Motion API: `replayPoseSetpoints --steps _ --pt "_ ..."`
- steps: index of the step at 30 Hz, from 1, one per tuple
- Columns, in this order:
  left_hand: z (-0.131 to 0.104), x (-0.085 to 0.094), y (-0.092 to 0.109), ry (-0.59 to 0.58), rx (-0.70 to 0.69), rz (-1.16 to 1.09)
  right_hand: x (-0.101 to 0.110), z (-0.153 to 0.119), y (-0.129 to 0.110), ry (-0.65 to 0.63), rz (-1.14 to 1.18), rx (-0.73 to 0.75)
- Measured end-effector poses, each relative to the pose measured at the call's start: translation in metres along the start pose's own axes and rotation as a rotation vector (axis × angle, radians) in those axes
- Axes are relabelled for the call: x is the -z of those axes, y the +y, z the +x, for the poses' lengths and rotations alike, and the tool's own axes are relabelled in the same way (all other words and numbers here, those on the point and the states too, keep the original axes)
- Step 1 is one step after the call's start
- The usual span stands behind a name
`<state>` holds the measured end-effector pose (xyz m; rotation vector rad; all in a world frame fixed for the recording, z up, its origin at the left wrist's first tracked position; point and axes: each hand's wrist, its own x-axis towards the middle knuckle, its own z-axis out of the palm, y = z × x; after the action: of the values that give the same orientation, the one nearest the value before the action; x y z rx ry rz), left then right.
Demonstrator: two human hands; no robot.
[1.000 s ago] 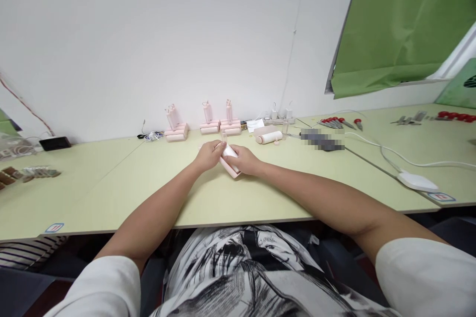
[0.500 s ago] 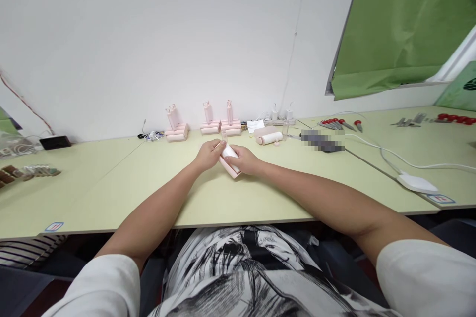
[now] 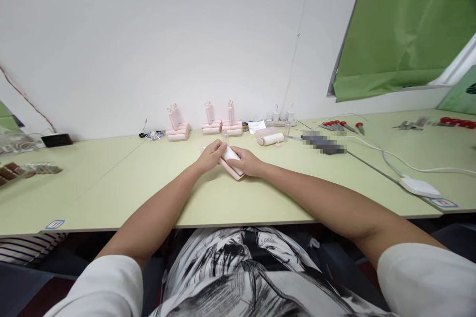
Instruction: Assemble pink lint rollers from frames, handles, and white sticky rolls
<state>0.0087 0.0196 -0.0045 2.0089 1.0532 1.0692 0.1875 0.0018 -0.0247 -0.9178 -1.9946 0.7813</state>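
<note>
Over the middle of the table, a white roll in a pink trough-like case point(image 3: 233, 172), which looks like a lint roller, is held tilted between both hands. My left hand point(image 3: 210, 157) is closed at its upper left end, with the thumb pressed near a small clear upright piece. On the other side, my right hand point(image 3: 248, 162) wraps round the case, its thumb lying across the white roll. The fingers under the case are hidden.
Similar pink rollers point(image 3: 177, 133) with upright handles stand along the wall. Another white roll point(image 3: 271, 139) lies on its side to the right, by a pixelated dark object point(image 3: 323, 142). Red-handled tools point(image 3: 340, 125) and a white device with a cable point(image 3: 420, 186) are farther right.
The lower end of the pink case has shifted slightly right and toward me, still in both hands. The whole view has moved a little.
</note>
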Motion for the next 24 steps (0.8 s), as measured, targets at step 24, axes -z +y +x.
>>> replayPoseSetpoints --steps 24 --pt "0.0012 -0.0016 -0.0006 0.035 0.017 -0.004 0.0012 0.0029 0.0028 -0.039 0.019 -0.024"
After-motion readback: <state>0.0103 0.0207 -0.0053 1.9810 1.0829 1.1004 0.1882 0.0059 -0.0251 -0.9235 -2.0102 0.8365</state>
